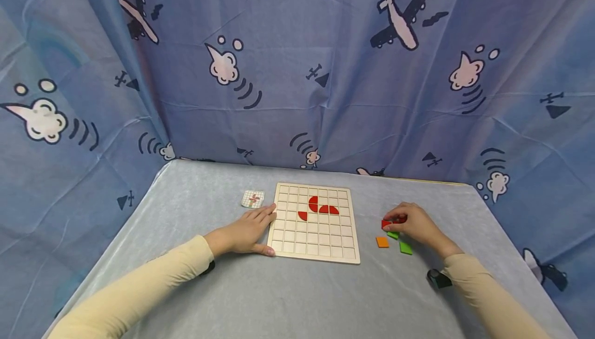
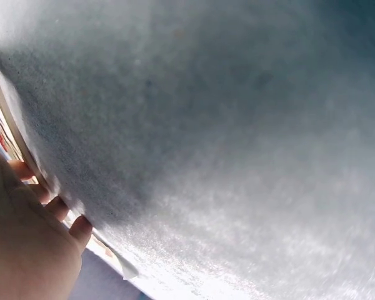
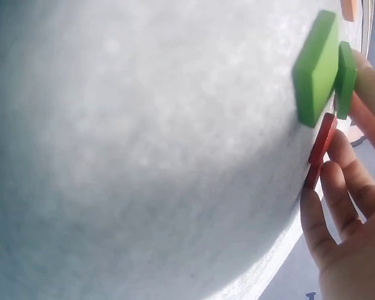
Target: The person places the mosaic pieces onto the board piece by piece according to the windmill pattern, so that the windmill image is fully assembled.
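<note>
My left hand (image 1: 248,230) lies with fingers extended along the left edge of a light wooden grid board (image 1: 307,248), fingertips and thumb against it. Several red quarter-round pieces (image 1: 302,216) sit in the board's squares. To the right of the board, my right hand (image 1: 416,222) reaches down to the table and pinches a small red tile (image 1: 386,224) between thumb and fingertips. Another red piece (image 3: 312,175) shows by the fingertips in the right wrist view. Close to that hand lie a green diamond-shaped tile (image 3: 317,69) and a smaller green tile (image 3: 345,81).
An orange square tile (image 1: 382,242) lies on the table between the board and the green tiles. A small pattern card (image 1: 253,199) with a red-and-green figure rests left of the board. The grey-covered table (image 1: 297,303) meets a blue printed curtain (image 1: 279,70) behind.
</note>
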A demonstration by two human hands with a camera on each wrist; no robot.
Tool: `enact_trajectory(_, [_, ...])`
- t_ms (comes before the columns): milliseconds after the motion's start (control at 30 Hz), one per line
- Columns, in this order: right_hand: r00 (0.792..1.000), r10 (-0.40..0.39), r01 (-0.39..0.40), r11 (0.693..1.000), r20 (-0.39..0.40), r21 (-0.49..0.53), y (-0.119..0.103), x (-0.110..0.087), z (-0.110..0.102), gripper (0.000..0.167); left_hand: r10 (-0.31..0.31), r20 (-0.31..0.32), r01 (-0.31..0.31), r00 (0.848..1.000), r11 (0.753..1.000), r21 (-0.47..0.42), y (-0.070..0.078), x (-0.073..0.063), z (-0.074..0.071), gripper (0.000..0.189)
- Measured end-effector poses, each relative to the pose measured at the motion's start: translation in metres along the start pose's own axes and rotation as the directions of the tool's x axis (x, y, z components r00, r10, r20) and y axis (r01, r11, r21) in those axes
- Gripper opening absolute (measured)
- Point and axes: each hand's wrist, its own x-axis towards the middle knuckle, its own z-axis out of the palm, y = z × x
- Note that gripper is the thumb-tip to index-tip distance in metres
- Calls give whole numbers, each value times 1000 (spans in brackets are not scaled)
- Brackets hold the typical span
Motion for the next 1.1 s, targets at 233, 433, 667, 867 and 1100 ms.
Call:
enact_trajectory(233, [1000,-21,21,1000,-4,-8,-1,1,1,19,-2,-4,2,1000,1000,-2,1,-1,0,100])
enact_trajectory(433, [999,-37,37,999,-3,-7,-1,0,3,14,-13,10,13,1000,1000,7,0,0,3,102])
enact_trajectory(667, [999,-33,33,999,-12,-20,-4,2,2,16,-19,6,19,1000,1000,20,0,0,3,103])
enact_trajectory(867, [999,-41,41,999,2,-31,-15,8,3,18,-14,0,14,1000,1000,14,0,0,3,102])
enact_trajectory(1100, [996,-93,93,996,16,-4,-34,17,10,17,-15,6,15,1000,1000,9,0,-1,2,102])
